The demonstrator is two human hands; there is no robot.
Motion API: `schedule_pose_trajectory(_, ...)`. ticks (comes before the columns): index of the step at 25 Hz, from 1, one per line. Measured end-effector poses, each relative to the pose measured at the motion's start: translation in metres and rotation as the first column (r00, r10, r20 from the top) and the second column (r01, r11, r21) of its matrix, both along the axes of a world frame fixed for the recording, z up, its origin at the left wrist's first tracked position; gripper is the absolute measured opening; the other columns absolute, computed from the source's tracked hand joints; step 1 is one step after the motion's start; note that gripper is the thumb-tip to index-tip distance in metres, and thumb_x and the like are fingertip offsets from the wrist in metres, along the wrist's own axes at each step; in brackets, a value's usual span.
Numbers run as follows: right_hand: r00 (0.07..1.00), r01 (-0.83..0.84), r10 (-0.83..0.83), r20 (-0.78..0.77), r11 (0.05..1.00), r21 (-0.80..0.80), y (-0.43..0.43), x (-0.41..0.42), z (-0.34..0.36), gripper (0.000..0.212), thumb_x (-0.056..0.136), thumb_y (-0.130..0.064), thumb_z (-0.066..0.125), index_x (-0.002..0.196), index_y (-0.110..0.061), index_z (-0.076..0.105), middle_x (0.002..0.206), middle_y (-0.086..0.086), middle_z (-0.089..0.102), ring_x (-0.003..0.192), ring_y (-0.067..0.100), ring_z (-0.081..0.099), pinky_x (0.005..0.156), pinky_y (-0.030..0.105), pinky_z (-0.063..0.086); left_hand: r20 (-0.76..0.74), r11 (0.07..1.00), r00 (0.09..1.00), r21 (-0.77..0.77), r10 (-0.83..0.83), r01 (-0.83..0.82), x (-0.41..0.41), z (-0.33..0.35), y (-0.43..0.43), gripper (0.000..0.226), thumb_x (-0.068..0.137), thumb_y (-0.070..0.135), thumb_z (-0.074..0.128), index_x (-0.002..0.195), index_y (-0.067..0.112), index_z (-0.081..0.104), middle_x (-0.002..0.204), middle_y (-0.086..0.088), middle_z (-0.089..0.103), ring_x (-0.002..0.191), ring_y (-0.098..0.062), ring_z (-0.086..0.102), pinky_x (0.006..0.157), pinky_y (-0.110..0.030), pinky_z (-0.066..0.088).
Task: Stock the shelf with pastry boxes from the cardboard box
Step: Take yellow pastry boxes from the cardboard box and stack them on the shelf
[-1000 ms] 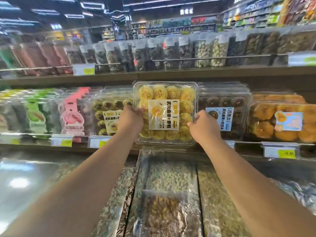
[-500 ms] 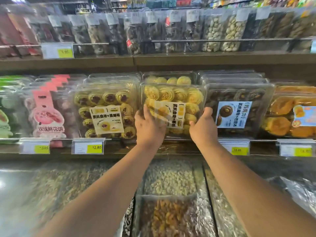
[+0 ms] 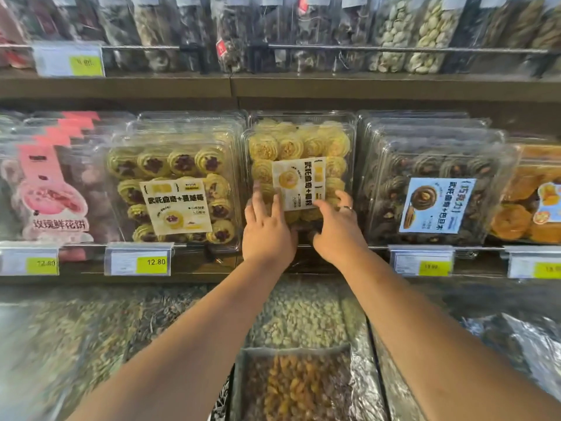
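Observation:
A clear plastic pastry box of yellow swirl cookies (image 3: 299, 147) stands upright on the middle shelf (image 3: 194, 268), in front of another box of the same kind. My left hand (image 3: 267, 229) lies flat against its lower front with straight fingers. Just to the right, my right hand (image 3: 337, 229) presses the lower front too, fingers spread, a ring on one finger. The cardboard box is out of view.
Left of it stands a box of jam-centred cookies (image 3: 173, 183), right of it a stack of chocolate cookie boxes (image 3: 431, 183). Pink pastry boxes (image 3: 51, 183) and orange pastries (image 3: 534, 192) fill the ends. Price tags (image 3: 138, 262) line the shelf rail. Bulk bins of nuts and raisins (image 3: 297, 381) lie below my arms.
The box went from held in the air by its sides to standing on the shelf. Both hands slid from its edges to its lower front, and my view came closer.

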State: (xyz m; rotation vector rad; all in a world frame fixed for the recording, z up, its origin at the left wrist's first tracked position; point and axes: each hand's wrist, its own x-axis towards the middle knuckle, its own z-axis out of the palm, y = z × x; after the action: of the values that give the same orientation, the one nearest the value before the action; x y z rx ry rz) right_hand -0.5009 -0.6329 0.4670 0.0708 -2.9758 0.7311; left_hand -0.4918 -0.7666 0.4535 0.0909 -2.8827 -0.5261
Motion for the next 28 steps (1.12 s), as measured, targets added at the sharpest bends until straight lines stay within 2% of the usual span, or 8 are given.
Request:
schedule_pose_trajectory(2, 0.999, -0.016, 0.014, 0.032, 0.998, 0.064, 0.001, -0.007, 0.004, 0.069, 0.085, -0.012, 0.063, 0.146, -0.028, 0.035, 0.159, 0.005, -0.009, 0.142, 0.030, 0.023, 0.107, 0.041, 0.037, 0.040, 0.999, 0.999, -0.038, -0.006, 0.007, -0.008, 0.002, 0.004, 0.081, 0.095, 0.046, 0.047, 0.154, 0.019, -0.001, 0.157, -0.009, -0.029, 0.147, -0.037, -0.004, 0.114, -0.045, 0.025)
schedule_pose_trajectory(7, 1.000, 0.017, -0.018, 0.008, 0.990, 0.138, 0.003, -0.014, -0.005, 0.072, 0.087, -0.019, 0.059, 0.149, -0.035, 0.024, 0.158, 0.001, -0.011, 0.142, 0.029, 0.020, 0.101, 0.044, 0.042, 0.227, 0.999, 0.973, 0.022, -0.039, 0.035, -0.021, 0.007, 0.007, 0.077, 0.093, 0.044, 0.049, 0.153, 0.028, 0.004, 0.160, -0.002, -0.019, 0.145, -0.034, 0.016, 0.107, -0.049, 0.039)
schedule_pose_trajectory(10, 0.999, 0.032, -0.027, -0.038, 0.988, 0.149, 0.001, -0.015, -0.011, 0.065, 0.090, -0.027, 0.056, 0.148, -0.033, 0.027, 0.159, 0.002, -0.006, 0.140, 0.030, 0.023, 0.100, 0.044, 0.042, 0.204, 1.000, 0.979, -0.008, -0.013, 0.015, -0.021, 0.004, 0.006, 0.076, 0.093, 0.046, 0.048, 0.153, 0.030, 0.004, 0.159, -0.001, -0.022, 0.145, -0.033, 0.018, 0.104, -0.050, 0.041)
schedule_pose_trajectory(12, 0.994, 0.070, -0.057, -0.095, 0.988, 0.140, 0.000, -0.013, -0.015, 0.061, 0.091, -0.027, 0.054, 0.147, -0.027, 0.031, 0.158, 0.007, 0.005, 0.136, 0.033, 0.029, 0.100, 0.044, 0.042, 0.182, 1.000, 0.983, -0.008, -0.028, 0.030, -0.018, 0.001, 0.004, 0.074, 0.094, 0.045, 0.046, 0.153, 0.028, 0.004, 0.161, -0.004, -0.013, 0.145, -0.032, 0.018, 0.105, -0.048, 0.039)
schedule_pose_trajectory(15, 0.991, 0.090, -0.077, -0.106, 0.988, 0.126, -0.001, -0.002, -0.019, 0.059, 0.094, -0.024, 0.051, 0.149, -0.021, 0.029, 0.158, 0.012, 0.015, 0.133, 0.034, 0.035, 0.101, 0.044, 0.042, 0.134, 0.992, 0.985, -0.063, -0.104, 0.113, -0.011, -0.002, 0.002, 0.069, 0.097, 0.043, 0.041, 0.153, 0.021, 0.007, 0.161, -0.011, 0.004, 0.146, -0.031, 0.017, 0.114, -0.045, 0.028)
schedule_pose_trajectory(20, 0.988, 0.070, -0.059, -0.140, 0.995, 0.070, 0.007, 0.031, -0.018, 0.056, 0.093, -0.024, 0.053, 0.147, -0.015, 0.036, 0.156, 0.009, 0.025, 0.130, 0.032, 0.041, 0.106, 0.041, 0.039, 0.120, 0.974, 0.973, -0.087, -0.197, 0.208, 0.009, -0.002, 0.004, 0.069, 0.098, 0.044, 0.039, 0.153, 0.017, 0.009, 0.162, -0.012, 0.007, 0.149, -0.030, 0.010, 0.119, -0.045, 0.016)
schedule_pose_trajectory(25, 0.987, 0.095, -0.091, -0.131, 0.995, 0.023, 0.021, 0.084, -0.008, 0.057, 0.093, -0.024, 0.054, 0.146, -0.017, 0.036, 0.153, 0.012, 0.029, 0.131, 0.033, 0.041, 0.105, 0.041, 0.039, 0.069, 0.959, 0.958, -0.038, -0.278, 0.281, 0.051, 0.010, 0.016, 0.067, 0.098, 0.042, 0.043, 0.152, 0.014, 0.016, 0.162, -0.011, 0.011, 0.150, -0.029, 0.005, 0.121, -0.041, 0.010)
schedule_pose_trajectory(28, 0.974, 0.163, -0.161, -0.158, 0.987, 0.002, 0.043, 0.125, -0.009, 0.056, 0.088, -0.024, 0.057, 0.143, -0.017, 0.043, 0.147, 0.010, 0.036, 0.125, 0.031, 0.047, 0.103, 0.039, 0.043, 0.008, 0.935, 0.936, 0.035, -0.353, 0.353, 0.085, 0.009, 0.040, 0.061, 0.098, 0.036, 0.047, 0.150, 0.014, 0.024, 0.159, -0.009, 0.021, 0.148, -0.026, 0.013, 0.120, -0.037, 0.014)
